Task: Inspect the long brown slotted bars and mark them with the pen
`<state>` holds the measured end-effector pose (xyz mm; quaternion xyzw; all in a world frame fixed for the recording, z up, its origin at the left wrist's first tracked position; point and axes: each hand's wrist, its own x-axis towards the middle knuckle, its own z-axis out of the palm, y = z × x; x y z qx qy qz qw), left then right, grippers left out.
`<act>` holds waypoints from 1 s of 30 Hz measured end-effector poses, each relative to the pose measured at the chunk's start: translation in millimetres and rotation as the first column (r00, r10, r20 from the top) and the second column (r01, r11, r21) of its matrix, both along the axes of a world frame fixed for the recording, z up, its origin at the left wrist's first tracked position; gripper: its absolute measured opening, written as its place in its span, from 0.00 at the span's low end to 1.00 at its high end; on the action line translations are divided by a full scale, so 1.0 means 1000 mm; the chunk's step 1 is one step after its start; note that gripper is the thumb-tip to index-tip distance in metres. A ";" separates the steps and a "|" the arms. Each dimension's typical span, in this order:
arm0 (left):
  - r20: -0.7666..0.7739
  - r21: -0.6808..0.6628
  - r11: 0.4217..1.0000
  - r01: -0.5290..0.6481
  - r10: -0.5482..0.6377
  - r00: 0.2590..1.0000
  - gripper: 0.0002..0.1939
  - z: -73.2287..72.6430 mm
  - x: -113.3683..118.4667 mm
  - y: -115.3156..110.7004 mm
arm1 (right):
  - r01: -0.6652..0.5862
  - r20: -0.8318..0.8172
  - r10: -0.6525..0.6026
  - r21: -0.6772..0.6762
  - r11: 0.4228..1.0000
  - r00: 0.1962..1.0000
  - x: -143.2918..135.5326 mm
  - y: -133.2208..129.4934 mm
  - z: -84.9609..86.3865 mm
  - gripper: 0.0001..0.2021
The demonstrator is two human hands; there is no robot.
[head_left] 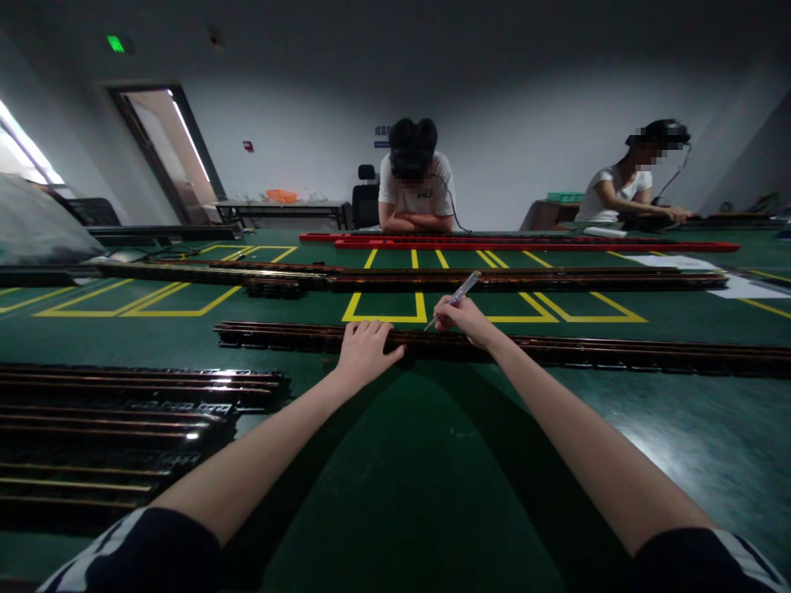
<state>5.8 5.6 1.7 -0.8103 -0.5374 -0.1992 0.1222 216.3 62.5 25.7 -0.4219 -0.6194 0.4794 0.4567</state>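
A long dark rail (593, 350) with copper-coloured strips lies crosswise in front of me on the green table. My left hand (366, 350) is laid over it, fingers across the far edge and thumb on the near side, holding it. In my right hand (463, 319) is a slim screwdriver (465, 285) with a clear handle, gripped between thumb and fingers. It slants, its thin tip pointing down to the left at the rail, close to my left hand. Whether the tip touches the rail I cannot tell.
More such rails (105, 428) are stacked at the left. Behind the held rail lies another row of dark rails (525, 281), then red rails (531, 244). Yellow tape marks the table (432, 461). White papers (751, 287) lie at right. Two people (415, 193) sit across.
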 end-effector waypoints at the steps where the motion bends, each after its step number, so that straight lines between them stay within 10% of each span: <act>1: -0.002 -0.003 1.000 -0.005 0.005 1.000 0.23 0.000 0.000 0.000 | -0.006 -0.002 0.006 0.008 1.000 1.000 0.001 0.001 -0.001 0.06; 30: -0.002 0.023 1.000 -0.014 0.015 1.000 0.16 0.001 0.004 -0.003 | -0.062 0.171 0.048 0.078 0.995 0.984 0.002 -0.009 0.013 0.06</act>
